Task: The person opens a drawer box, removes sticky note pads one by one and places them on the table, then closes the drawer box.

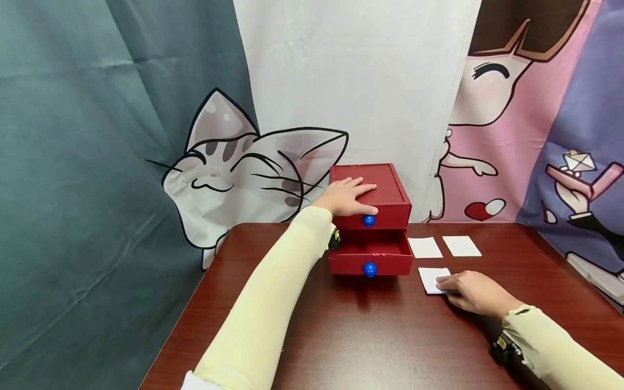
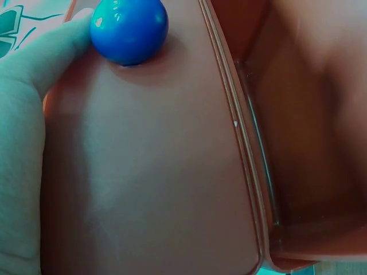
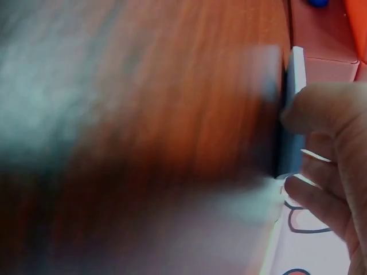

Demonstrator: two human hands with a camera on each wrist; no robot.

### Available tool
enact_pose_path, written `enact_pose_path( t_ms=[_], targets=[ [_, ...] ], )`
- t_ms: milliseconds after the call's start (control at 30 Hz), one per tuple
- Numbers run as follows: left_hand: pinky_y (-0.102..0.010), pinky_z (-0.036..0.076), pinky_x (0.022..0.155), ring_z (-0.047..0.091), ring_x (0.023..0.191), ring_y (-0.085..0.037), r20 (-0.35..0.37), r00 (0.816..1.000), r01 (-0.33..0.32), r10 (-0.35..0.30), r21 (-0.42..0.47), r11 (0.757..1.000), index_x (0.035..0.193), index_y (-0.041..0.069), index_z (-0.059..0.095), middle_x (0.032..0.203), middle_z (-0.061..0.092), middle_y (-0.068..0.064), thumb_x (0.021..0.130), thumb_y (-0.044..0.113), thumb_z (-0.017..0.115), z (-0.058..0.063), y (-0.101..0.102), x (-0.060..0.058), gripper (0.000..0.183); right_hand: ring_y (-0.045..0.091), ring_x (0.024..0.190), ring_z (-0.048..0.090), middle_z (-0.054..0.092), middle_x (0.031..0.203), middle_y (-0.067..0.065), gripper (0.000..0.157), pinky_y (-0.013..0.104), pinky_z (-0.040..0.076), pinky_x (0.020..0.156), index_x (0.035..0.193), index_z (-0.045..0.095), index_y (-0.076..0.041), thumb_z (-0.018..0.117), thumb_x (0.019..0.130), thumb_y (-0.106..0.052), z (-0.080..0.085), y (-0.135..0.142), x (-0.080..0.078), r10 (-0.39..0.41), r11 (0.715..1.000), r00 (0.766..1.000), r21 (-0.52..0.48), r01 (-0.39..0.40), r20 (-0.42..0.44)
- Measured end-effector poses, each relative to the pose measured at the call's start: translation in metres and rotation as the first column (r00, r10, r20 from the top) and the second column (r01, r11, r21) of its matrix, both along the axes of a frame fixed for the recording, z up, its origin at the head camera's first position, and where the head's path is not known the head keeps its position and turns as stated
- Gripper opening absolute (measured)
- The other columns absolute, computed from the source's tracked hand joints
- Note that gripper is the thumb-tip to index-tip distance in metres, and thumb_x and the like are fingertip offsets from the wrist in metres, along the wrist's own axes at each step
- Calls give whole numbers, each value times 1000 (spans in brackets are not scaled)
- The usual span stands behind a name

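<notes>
A red two-drawer box [image 1: 401, 214] stands near the back of the table, its lower drawer [image 1: 348, 265] pulled out. My left hand [image 1: 347, 196] lies on its top with fingers spread. The left thumb reaches over the front edge, close to the upper blue knob [image 1: 368, 220]; the left wrist view also shows this blue knob [image 2: 129, 31] near the thumb. To the right of the box, my right hand [image 1: 475, 292] pinches a white square pad [image 1: 431, 279] at its right edge. In the right wrist view the pad [image 3: 295, 86] appears edge-on, against the thumb.
Two more white squares lie behind the right hand, one [image 1: 425, 247] beside the box and another [image 1: 462, 246] farther right. The lower drawer's blue knob [image 1: 370, 269] sticks out over the brown table [image 1: 341, 336]. A printed cartoon curtain [image 1: 361, 81] hangs behind.
</notes>
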State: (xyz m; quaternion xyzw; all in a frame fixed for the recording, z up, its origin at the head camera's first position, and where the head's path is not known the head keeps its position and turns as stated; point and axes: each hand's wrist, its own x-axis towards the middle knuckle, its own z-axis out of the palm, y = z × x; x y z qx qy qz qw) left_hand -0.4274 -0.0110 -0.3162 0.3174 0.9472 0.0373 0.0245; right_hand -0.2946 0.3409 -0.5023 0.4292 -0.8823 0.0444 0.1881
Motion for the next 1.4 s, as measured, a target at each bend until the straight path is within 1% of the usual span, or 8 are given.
enact_pose_path(
  t_ms=[233,467,667,800,1033,1133,1267,1400],
  targets=[
    [-49,10,125,12,155,-30,2,1000,-2,2,8,1000,161,37,25,169,16,-2,91,72,48,-1,0,-2,82,17,79,75,78,94,6,20,36,60,66,93,81,-6,85,73,-7,2,-2,-4,-4,1000,1000,-20,4,15],
    [-50,9,124,12,155,-31,1,1000,4,-4,12,1000,161,37,25,169,17,-2,92,72,49,-2,0,-2,82,16,81,74,76,93,4,20,37,60,68,89,81,-8,87,70,-6,-1,2,-7,-1,998,1000,-55,1,-2],
    [-50,10,124,13,155,-31,1,1000,6,-6,13,1000,161,36,26,169,17,-2,92,71,48,-1,-1,-2,81,16,82,73,76,95,2,25,31,59,71,91,81,-11,90,68,-7,-4,3,-7,15,996,1000,-91,-17,-24],
    [-50,10,124,12,155,-31,0,1000,5,-5,14,1000,161,36,25,169,17,-2,92,71,48,-1,-1,-1,81,15,83,73,75,96,2,25,29,58,73,90,81,-11,89,68,-6,-3,2,-7,9,995,1000,-98,-10,-5],
    [-49,10,124,12,155,-31,4,1000,2,-2,18,1000,161,36,25,169,17,-2,91,71,49,-1,0,-2,82,14,85,70,72,97,0,28,18,53,79,92,78,-12,88,68,-3,-4,3,-8,24,993,1000,-118,-24,3],
    [-49,9,124,12,155,-31,4,1000,2,-2,20,1000,161,36,25,169,17,-2,91,71,49,0,0,-2,82,14,86,68,70,98,-2,32,22,53,79,96,76,-12,89,68,-6,-2,2,-7,-8,992,1000,-130,8,-1],
    [-50,10,124,12,155,-31,6,1000,1,-1,24,1000,161,36,26,169,17,-2,91,71,49,1,0,0,82,16,89,67,71,101,-1,38,37,55,79,106,74,-9,90,72,-14,6,-3,-5,-122,979,992,-161,122,10],
    [-50,9,124,12,155,-31,17,1000,4,-5,27,1000,161,36,26,169,17,-3,92,70,50,2,-1,2,81,24,103,67,70,117,6,54,49,53,87,124,67,-5,87,79,-27,19,-17,-3,-220,945,968,-221,243,124]
  ],
)
